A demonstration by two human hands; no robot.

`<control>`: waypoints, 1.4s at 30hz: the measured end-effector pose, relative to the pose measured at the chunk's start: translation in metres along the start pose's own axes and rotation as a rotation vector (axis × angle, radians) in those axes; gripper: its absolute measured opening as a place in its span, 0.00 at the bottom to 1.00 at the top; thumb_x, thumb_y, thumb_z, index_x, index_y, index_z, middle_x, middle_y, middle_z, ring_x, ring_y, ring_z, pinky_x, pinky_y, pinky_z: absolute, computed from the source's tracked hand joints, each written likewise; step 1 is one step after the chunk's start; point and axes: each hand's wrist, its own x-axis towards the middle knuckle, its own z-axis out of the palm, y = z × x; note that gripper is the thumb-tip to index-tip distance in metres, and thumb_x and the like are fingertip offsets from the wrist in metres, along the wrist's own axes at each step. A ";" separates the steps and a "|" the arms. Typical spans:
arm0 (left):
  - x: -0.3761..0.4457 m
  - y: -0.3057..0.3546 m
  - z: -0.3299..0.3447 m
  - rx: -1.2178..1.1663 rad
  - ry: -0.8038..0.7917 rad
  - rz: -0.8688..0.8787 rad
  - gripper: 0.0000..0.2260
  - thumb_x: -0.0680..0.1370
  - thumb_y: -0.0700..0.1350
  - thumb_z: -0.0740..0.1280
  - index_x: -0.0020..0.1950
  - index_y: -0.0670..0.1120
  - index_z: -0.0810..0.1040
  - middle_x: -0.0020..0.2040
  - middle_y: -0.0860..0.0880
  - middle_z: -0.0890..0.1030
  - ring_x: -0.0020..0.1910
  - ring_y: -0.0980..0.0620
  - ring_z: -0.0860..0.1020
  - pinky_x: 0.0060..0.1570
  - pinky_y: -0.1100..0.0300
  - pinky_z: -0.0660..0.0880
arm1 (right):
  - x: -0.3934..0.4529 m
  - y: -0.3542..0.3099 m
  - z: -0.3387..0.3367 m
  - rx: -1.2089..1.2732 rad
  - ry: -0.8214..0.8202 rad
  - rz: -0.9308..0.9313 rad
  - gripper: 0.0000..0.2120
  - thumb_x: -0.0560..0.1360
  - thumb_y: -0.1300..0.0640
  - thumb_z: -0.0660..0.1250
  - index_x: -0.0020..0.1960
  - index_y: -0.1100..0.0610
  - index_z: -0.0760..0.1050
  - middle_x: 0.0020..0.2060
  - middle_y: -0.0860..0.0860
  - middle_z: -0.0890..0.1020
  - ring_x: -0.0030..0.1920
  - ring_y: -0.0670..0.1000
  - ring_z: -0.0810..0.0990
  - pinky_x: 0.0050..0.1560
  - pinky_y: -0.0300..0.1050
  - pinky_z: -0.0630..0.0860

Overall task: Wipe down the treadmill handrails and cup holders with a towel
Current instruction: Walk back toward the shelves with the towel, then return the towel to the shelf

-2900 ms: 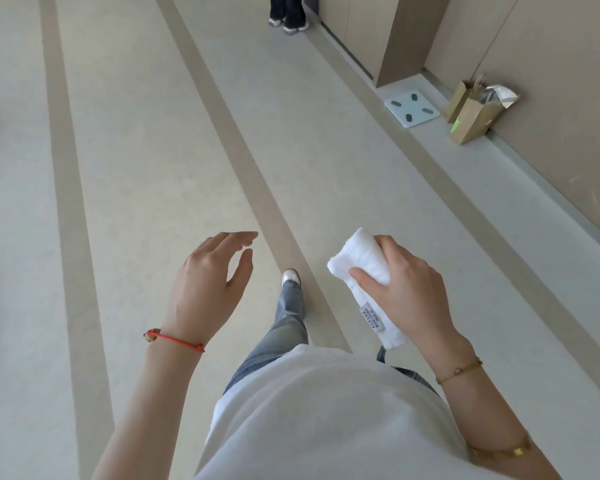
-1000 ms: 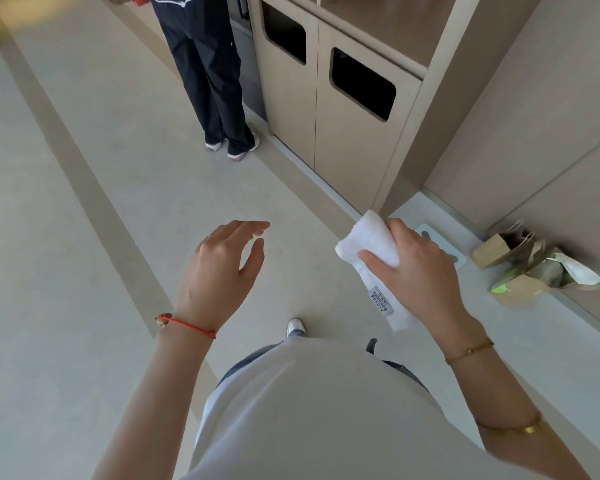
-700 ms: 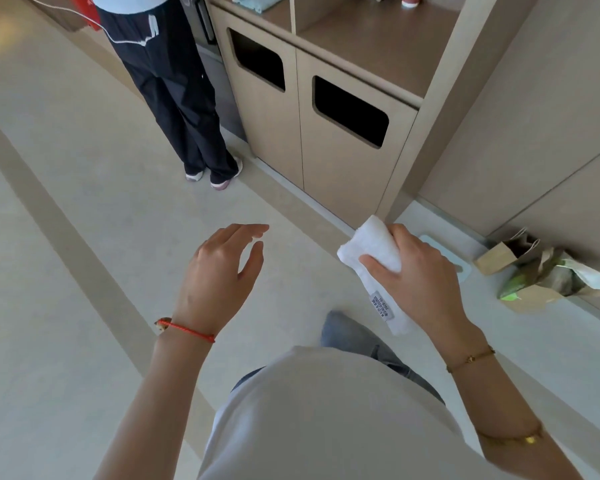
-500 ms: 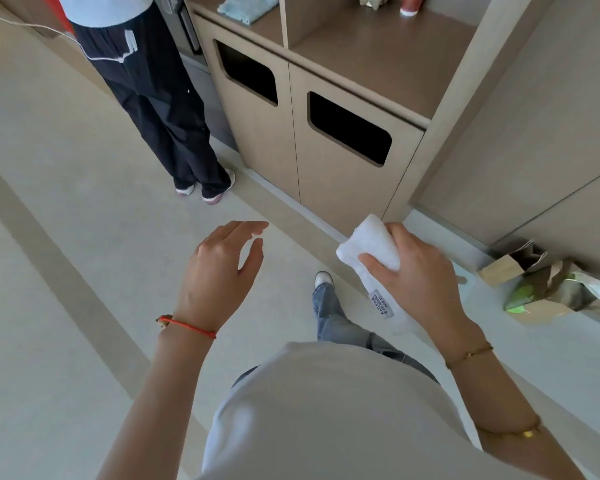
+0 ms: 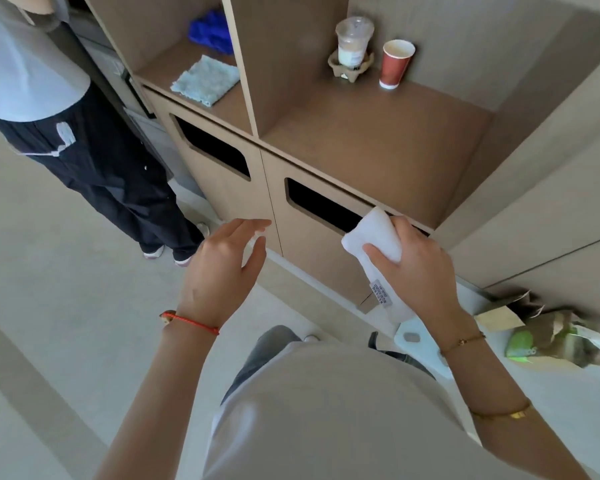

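Note:
My right hand grips a folded white towel with a small label hanging from it, held just in front of the right-hand slot of a wooden bin cabinet. My left hand hovers to the left of it, fingers apart and holding nothing, in front of the cabinet's lower doors. No treadmill, handrail or cup holder is in view.
The bin cabinet has a second slot and shelves above with a light blue cloth, a blue rag, a lidded drink cup and a red paper cup. A person stands at left. Paper bags and a floor scale lie at right.
I have walked up close to the cabinet and the view has tilted up to show its shelves. Both hands keep their pose; the towel now sits right by the right slot.

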 end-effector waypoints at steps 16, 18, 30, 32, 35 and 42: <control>0.226 -0.084 0.065 -0.030 -0.179 0.332 0.13 0.79 0.42 0.60 0.60 0.44 0.80 0.52 0.46 0.82 0.47 0.43 0.80 0.48 0.46 0.79 | 0.190 -0.009 0.047 -0.252 0.004 0.296 0.22 0.79 0.42 0.61 0.60 0.60 0.69 0.44 0.59 0.79 0.44 0.64 0.80 0.39 0.48 0.67; 0.243 -0.091 0.069 -0.032 -0.189 0.372 0.13 0.78 0.41 0.61 0.60 0.44 0.80 0.51 0.46 0.83 0.47 0.44 0.80 0.47 0.47 0.80 | 0.211 -0.010 0.051 -0.271 0.011 0.334 0.22 0.80 0.42 0.60 0.63 0.60 0.68 0.47 0.59 0.80 0.45 0.64 0.80 0.40 0.49 0.69; 0.298 -0.113 0.099 -0.076 -0.306 0.480 0.13 0.79 0.42 0.61 0.59 0.45 0.81 0.52 0.48 0.82 0.49 0.47 0.80 0.51 0.49 0.77 | 0.263 0.012 0.099 -0.343 0.049 0.458 0.28 0.81 0.41 0.57 0.70 0.60 0.64 0.59 0.58 0.76 0.55 0.61 0.78 0.40 0.49 0.69; 0.298 -0.112 0.105 -0.070 -0.316 0.480 0.12 0.79 0.41 0.62 0.59 0.45 0.81 0.51 0.47 0.83 0.49 0.47 0.80 0.51 0.49 0.77 | 0.261 0.016 0.106 -0.342 0.068 0.451 0.28 0.80 0.40 0.57 0.68 0.61 0.67 0.55 0.58 0.78 0.56 0.60 0.76 0.42 0.50 0.72; 0.299 -0.109 0.111 -0.081 -0.350 0.473 0.14 0.79 0.44 0.59 0.59 0.46 0.81 0.52 0.48 0.83 0.49 0.47 0.80 0.51 0.51 0.77 | 0.260 0.022 0.121 -0.386 0.074 0.385 0.30 0.78 0.38 0.52 0.60 0.62 0.74 0.47 0.59 0.80 0.46 0.61 0.77 0.43 0.54 0.74; 0.306 -0.099 0.113 -0.113 -0.365 0.467 0.13 0.79 0.43 0.61 0.59 0.45 0.81 0.52 0.48 0.83 0.49 0.46 0.81 0.50 0.49 0.80 | 0.258 0.017 0.102 -0.272 -0.005 0.398 0.32 0.77 0.36 0.52 0.70 0.58 0.68 0.62 0.57 0.74 0.58 0.60 0.72 0.59 0.55 0.68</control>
